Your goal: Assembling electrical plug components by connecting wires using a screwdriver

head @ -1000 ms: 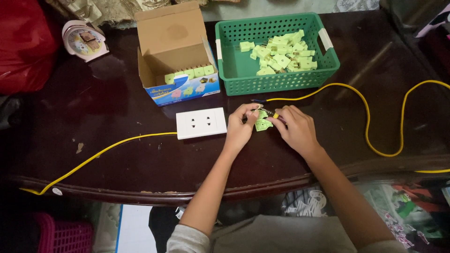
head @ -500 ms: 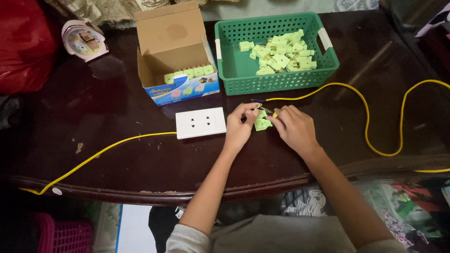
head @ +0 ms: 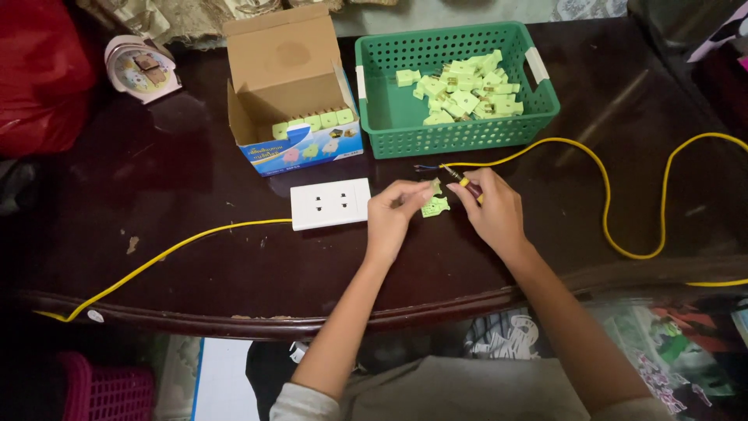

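Your left hand [head: 392, 214] pinches a pale green plug [head: 435, 205] at table centre. Your right hand [head: 492, 209], fingers pressed together, grips a small tool [head: 466, 184] by the yellow cable's [head: 623, 203] bare end. White socket plate [head: 329, 203] just beside at 9 o'clock. Green basket [head: 389, 117] near at 12, cardboard box [head: 280, 62] at 11. Bare tabletop [head: 195, 179] lies open at 9 and toward the rim at 6; cable loops at 3.

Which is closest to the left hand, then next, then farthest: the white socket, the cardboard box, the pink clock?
From the left hand:
1. White socket, just to its left on the table.
2. Cardboard box, farther back and left.
3. Pink clock, far back-left corner.
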